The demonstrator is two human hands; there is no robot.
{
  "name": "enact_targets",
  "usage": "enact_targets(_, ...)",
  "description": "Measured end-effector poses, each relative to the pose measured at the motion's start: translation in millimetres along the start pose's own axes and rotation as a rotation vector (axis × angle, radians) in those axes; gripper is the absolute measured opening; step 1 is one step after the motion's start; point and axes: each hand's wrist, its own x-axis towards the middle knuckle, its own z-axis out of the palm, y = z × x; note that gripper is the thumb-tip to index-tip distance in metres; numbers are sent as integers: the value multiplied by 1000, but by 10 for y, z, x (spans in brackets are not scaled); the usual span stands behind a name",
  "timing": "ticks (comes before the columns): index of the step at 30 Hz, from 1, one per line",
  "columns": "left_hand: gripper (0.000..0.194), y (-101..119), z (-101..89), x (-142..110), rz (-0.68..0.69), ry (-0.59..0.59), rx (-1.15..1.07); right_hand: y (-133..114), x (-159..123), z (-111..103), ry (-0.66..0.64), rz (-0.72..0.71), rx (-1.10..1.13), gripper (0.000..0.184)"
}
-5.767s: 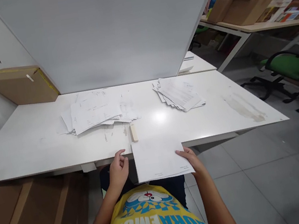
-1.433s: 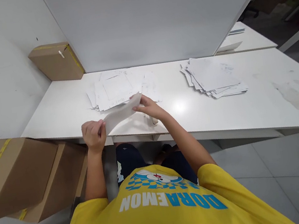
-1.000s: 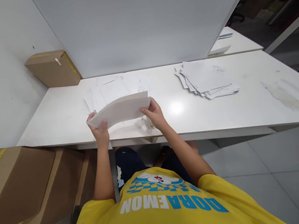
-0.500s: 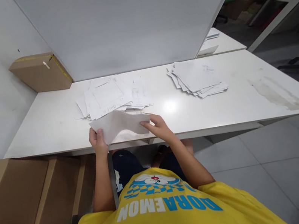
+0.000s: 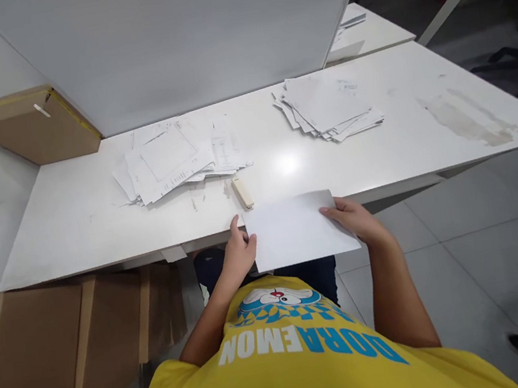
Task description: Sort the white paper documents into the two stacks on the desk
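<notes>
Closest to the camera, on the near side of the grip, is a yellow T-shirt [image 5: 290,381] printed DORAEMON, with dark shorts [image 5: 209,265] partly showing past its hem. Low to the left of the grip stand taped cardboard cartons [image 5: 106,332].

The right hand [image 5: 357,220] pinches the right edge of a white sheet of paper [image 5: 301,233], thumb on top and fingers underneath. The left hand [image 5: 239,249] is at the opposite edge, fingers half curled and thumb tip against the paper; whether it pinches cannot be told. The paper spans the space between the two hands, nearly flat, its upper face plain, its far edge overlapping the front of a white table [image 5: 55,221] in the view.

Just beyond the left hand lies a cream-coloured stapler [image 5: 242,193]. Farther off, ahead and to the left of the grip, is a spread pile of printed sheets [image 5: 168,159]; ahead and to the right sits a fanned stack of papers [image 5: 328,103], well apart from the pile. Well right of the grip, a brownish smear [image 5: 470,119] marks the tabletop. Beyond everything on the table rises a grey partition [image 5: 187,34], with a yellow-taped cardboard box [image 5: 42,127] leaning in the far left corner.
</notes>
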Motion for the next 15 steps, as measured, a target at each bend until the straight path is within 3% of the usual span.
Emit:
enact_targets(4,52,81,-13,27,141,278,311,-119,177,-124,-20,-12,18,38)
enact_targets(7,43,80,-89,154,449,410,437,-209,300,-157,-37,-47,2,35)
enact_targets(10,49,60,-188,388,733,287,536,-264,393,-172,-90,-64,-27,34)
enact_targets(13,56,9,-282,595,854,145,578,-296,441,-177,-135,-71,-46,34)
enact_targets(15,59,-42,-320,673,906,122,583,-314,450,-175,-154,-74,-42,33)
